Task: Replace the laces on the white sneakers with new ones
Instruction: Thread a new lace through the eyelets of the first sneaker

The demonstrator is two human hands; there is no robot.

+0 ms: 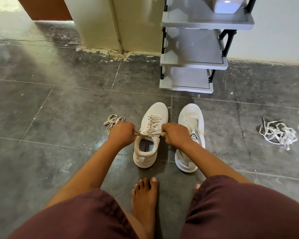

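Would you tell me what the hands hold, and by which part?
Left hand and right hand each pinch one end of the beige lace on the laced sneaker.

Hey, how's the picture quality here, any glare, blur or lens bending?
Head view: daylight washes out the floor at the upper left; a glare spot sits on the tub atop the rack; wide-angle bending curves the tile lines and tilts the rack; the left hand, the right hand and the lace they pinch look sharp.

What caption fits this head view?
A person's left hand and right hand pull beige lace ends apart over the laced sneaker; the unlaced sneaker stands beside it.
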